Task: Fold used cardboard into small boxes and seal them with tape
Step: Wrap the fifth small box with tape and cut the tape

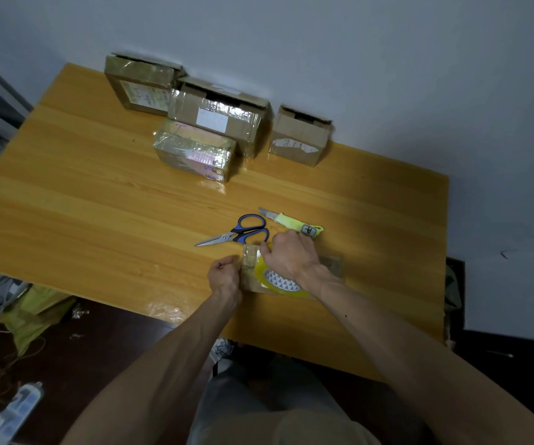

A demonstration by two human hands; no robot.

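A: Your R hand (288, 255) is on the tape roll (278, 281), fingers curled over its far rim. That's a firm hold, knuckles up.

B: Agreed. Your L hand (224, 274) is balled tight, fingers curled in, pressed vs. the left end of the small cardboard box (249, 255). Can't tell if you've got anything pinched in there, e.g. a tape end; the fist hides it.

A: The roll sits on top of that box, tilted a bit twd you, w/ its yellow edge and triangle-print core showing under your R wrist.

B: The box lies flat on the table (98, 194), near the front edge, right of center. Your hands are at either end of it, close together.

A: Just beyond your hands are the scissors (236, 234), blue/black handles, blades shut, tips pointing left. The handles are nearly touching your R fingers.

B: The utility knife (291, 221), yellow-green body, lies beside the scissors, on the right, blade end pointing away to the left.

A: Well apart, at the back by the wall, are four taped boxes (217, 118). Three are bunched together and the fourth stands alone to the right, top flaps up.

B: On the floor to the left there's a yellow-green bag (34, 313) amid clutter.
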